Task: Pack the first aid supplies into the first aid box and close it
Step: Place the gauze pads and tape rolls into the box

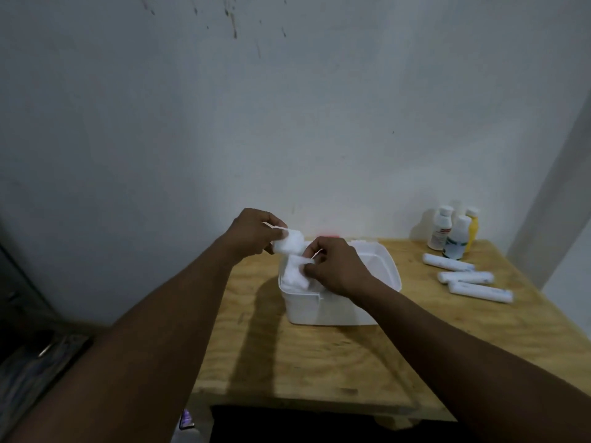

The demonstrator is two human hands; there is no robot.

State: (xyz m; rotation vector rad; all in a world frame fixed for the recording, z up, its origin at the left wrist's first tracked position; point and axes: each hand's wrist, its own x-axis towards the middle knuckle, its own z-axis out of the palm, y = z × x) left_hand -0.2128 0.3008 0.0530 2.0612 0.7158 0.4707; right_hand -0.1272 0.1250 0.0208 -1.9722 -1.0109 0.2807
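While both hands work over first aid box (339, 302), head view shows left hand (252, 233) pinched on white cotton wad (287, 243), above box's left rim. Right hand (335, 266) closed on lower part of same soft white material (292, 276), which hangs down into box's left end. Wad directly over opening; short drop needed. Three white rolls (467, 278) lie on bench (319, 362) right of box, long axes roughly left-right, nearer right hand. Bottles (454, 231) behind rolls, near wall. Open bench in front; right edge close beyond rolls.

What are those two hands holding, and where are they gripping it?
White cotton wool: the left hand pinches its upper end, the right hand its lower part, over the open box.
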